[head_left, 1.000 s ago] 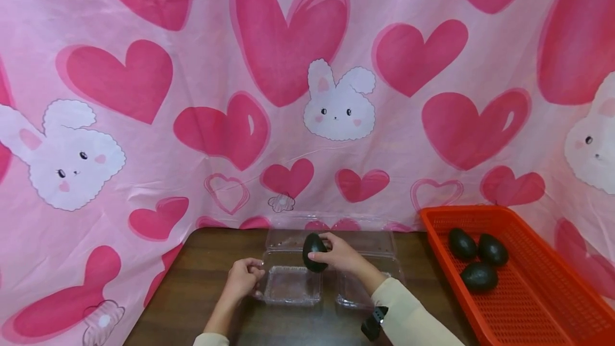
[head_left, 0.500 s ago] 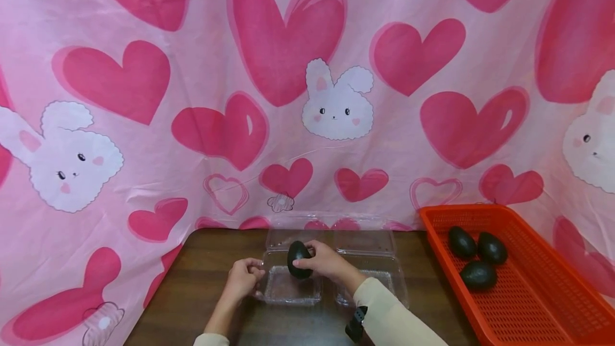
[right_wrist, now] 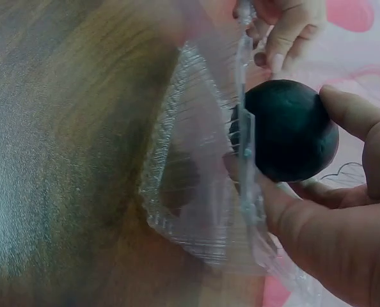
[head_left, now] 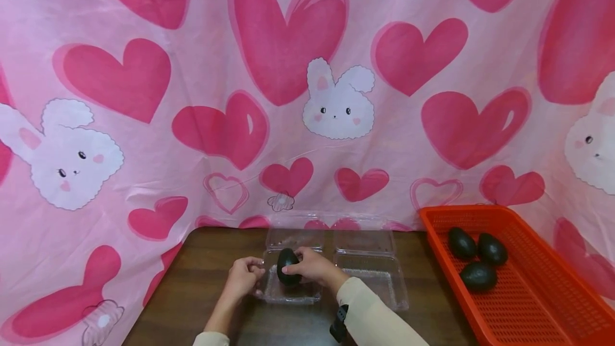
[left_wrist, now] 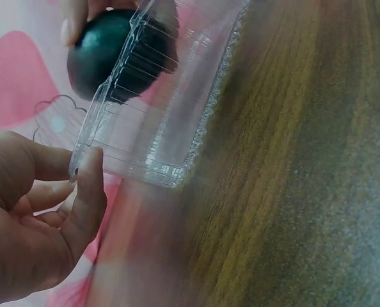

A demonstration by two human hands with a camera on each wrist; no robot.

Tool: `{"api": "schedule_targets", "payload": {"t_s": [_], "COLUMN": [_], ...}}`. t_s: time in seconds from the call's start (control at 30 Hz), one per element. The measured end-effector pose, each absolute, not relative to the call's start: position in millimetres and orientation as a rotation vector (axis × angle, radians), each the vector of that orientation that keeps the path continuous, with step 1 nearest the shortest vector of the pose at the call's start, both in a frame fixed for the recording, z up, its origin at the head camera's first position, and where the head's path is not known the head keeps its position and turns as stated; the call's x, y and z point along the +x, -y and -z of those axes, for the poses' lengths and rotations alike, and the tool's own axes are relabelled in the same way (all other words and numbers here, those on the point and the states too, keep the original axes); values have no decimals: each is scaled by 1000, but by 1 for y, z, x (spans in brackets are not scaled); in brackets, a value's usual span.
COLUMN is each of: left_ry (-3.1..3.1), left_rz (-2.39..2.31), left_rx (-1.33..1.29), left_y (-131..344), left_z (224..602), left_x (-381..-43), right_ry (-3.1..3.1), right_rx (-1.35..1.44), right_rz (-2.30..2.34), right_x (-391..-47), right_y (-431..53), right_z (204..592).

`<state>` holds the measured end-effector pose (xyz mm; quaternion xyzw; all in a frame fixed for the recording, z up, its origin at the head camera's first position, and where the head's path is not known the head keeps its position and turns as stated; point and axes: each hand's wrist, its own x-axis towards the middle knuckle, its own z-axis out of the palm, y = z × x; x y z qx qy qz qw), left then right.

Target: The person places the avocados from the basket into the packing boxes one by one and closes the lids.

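Note:
My right hand (head_left: 314, 267) grips a dark green avocado (head_left: 288, 267), held upright at the opening of the left clear plastic clamshell box (head_left: 307, 300). In the right wrist view the avocado (right_wrist: 292, 131) lies between thumb and fingers, partly below the box's rim. With thumb and fingers my left hand (head_left: 244, 277) pinches the left rim of that same box; the left wrist view shows this hand (left_wrist: 43, 211) on the rim of the clear wall (left_wrist: 171, 141). The box's lid (head_left: 295, 238) stands raised behind it.
A second clear clamshell box (head_left: 379, 282), lid up, sits just right of the first. Farther right an orange plastic basket (head_left: 533, 287) holds three avocados (head_left: 479, 276). A pink heart-patterned cloth (head_left: 394, 148) hangs behind the brown wooden table (head_left: 202, 260).
My right hand has carried the avocado leftward and down, from above the gap between the boxes into the left box's opening. My left hand stays on the rim.

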<state>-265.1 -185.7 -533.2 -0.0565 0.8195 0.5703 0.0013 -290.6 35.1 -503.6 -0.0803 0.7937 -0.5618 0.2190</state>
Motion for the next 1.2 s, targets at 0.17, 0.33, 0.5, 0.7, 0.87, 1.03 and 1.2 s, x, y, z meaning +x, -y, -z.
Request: {"api": "schedule_targets", "payload": {"t_s": [0.17, 0.33, 0.5, 0.7, 0.87, 1.03, 1.2], "left_ry": [-2568, -2561, -2547, -2565, -2554, -2549, -2540], "left_rz": [-1782, -1775, -1784, -1774, -1787, -1789, -1797], "left_rx": [-165, -163, -166, -167, -172, -169, -173], "left_y": [186, 186, 187, 187, 187, 187, 187], "left_z": [533, 533, 534, 535, 533, 533, 533], "left_x": [-265, -266, -266, -266, -264, -265, -265], "right_ry": [-2233, -2216, -2219, -2262, -2278, -2236, -2195], "right_rx": [-187, -161, -139, -127, -124, -127, -126], "right_rz": [1531, 1552, 1548, 1539, 1521, 1544, 1574], "right_x": [-293, -293, -290, -288, -289, -290, -289], "right_y": [-32, -27, -22, -15, -13, -12, -11], "right_z": [507, 511, 513, 516, 520, 522, 523]}}
